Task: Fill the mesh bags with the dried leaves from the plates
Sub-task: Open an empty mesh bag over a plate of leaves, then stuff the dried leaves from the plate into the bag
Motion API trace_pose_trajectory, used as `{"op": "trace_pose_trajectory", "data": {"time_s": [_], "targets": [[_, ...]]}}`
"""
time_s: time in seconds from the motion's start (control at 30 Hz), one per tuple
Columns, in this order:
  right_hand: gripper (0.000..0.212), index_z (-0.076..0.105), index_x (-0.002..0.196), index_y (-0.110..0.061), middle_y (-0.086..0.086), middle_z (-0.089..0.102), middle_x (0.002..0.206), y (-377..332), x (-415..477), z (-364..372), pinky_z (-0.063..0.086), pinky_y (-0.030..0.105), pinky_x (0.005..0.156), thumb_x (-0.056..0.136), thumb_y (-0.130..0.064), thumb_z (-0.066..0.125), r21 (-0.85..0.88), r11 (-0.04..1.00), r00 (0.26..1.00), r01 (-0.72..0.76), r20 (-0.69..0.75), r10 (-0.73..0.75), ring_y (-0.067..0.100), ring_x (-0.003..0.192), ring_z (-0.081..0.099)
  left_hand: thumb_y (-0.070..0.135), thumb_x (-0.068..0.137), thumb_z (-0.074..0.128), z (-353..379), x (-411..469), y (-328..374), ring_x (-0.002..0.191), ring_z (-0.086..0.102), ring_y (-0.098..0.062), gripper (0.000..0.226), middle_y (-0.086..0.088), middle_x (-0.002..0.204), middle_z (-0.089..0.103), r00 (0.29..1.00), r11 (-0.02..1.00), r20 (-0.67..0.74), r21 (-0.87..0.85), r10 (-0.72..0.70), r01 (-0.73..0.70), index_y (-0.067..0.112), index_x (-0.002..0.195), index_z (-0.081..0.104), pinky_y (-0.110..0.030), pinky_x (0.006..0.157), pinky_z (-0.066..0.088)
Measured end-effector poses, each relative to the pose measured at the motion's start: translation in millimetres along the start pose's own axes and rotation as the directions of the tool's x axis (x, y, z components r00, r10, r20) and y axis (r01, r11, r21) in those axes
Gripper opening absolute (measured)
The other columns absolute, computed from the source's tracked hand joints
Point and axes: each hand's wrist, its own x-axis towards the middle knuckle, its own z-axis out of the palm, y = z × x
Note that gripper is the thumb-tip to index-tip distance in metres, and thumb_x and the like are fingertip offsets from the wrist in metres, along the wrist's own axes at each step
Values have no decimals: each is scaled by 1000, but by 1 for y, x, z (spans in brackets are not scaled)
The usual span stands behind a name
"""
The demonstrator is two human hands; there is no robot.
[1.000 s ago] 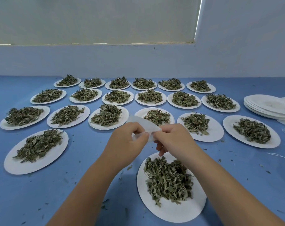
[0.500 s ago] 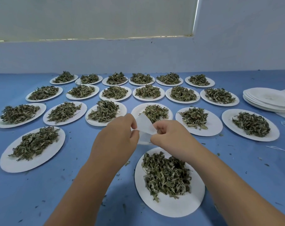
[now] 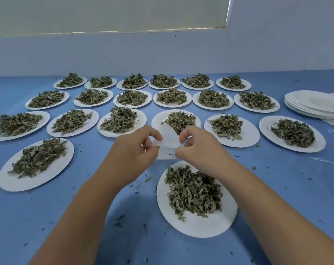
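You pinched the white mesh bag (image 3: 169,139) between your left hand (image 3: 132,154) and right hand (image 3: 200,150) just beyond the nearest plate (image 3: 200,228), its top layer peeled higher than a second earlier, its mouth seemingly almost ready for that plate's dried leaves (image 3: 193,192).

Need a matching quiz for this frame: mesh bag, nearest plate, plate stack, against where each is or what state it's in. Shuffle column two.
Column one
1. mesh bag
2. nearest plate
3. plate stack

Column two
A. far right on the table, nothing on top
B. right in front of the person, heaped with dried leaves
C. held up, pinched by the left hand and right hand

Pairs: 1-C, 2-B, 3-A
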Motion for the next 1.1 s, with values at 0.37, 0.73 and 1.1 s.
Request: {"op": "trace_pose_trajectory", "data": {"time_s": [0.37, 0.73, 1.1], "targets": [[23, 64, 84, -36, -16, 57, 72, 23, -22, -41, 40, 15, 56, 75, -58, 62, -26, 987, 982, 158, 113, -154, -1, 57, 49, 3, 83, 66, 1, -3, 10, 42, 35, -5, 26, 21, 55, 52, 983, 995, -165, -33, 83, -90, 29, 80, 67, -9, 45, 29], [57, 45, 123, -53, -29, 41, 106, 31, -46, -49, 36, 16, 74, 71, -69, 60, -316, 909, 901, 271, 415, -124, -14, 85, 44, 22, 79, 58, 9, -3, 11, 51, 44, -2, 11, 9, 76, 57, 980, 971, -139, 211, 144, -112, 23, 79, 69, -7, 50, 32], [27, 61, 111, -44, -21, 52, 99, 29, -45, -38, 31, 11, 66, 84, -48, 62, -368, 876, 915, 311, 364, -172, -12, 78, 43, 11, 83, 64, 19, -3, 10, 56, 44, -6, 12, 3, 53, 50, 990, 963, -109, 263, 92, -60, 20, 76, 66, -13, 52, 34]]}}
